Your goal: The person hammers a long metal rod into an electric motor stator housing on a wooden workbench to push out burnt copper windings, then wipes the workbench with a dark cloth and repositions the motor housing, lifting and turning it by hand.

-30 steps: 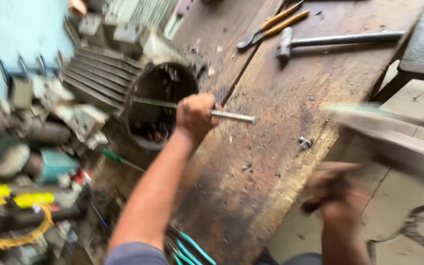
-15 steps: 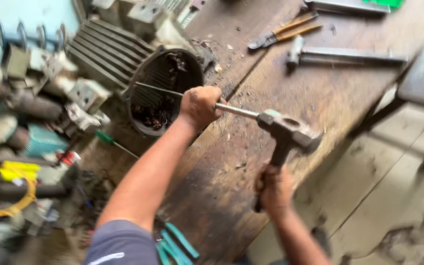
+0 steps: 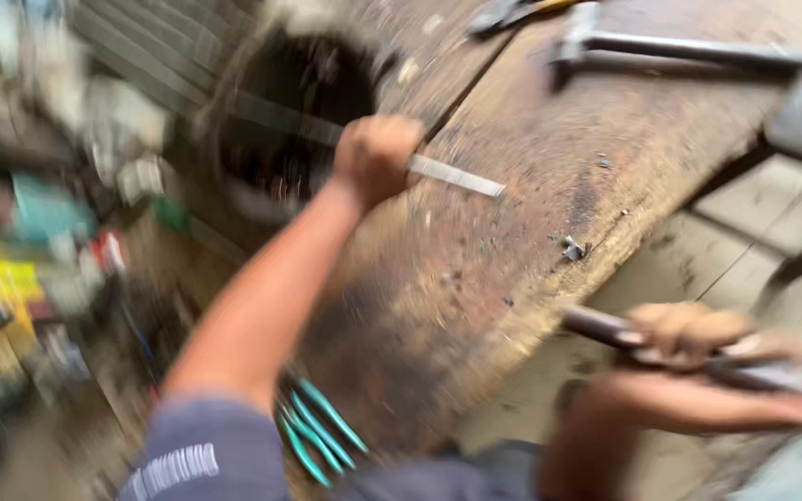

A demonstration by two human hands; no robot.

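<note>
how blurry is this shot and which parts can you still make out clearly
Head view: heavy motion blur throughout; the clutter at the left is smeared beyond telling. The right hand and the handle it grips are streaked. Sharpest are the metal rod in the left hand, and the specks on the wooden bench. Lighting is soft daylight, no glare.

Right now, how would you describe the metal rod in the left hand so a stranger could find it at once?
Start at the worn wooden workbench and the round, dark opening of the motor housing at its left edge. The left hand is closed around a thin flat steel rod that runs out of this opening. Unlike the hammer lying behind, it has no head.
</note>
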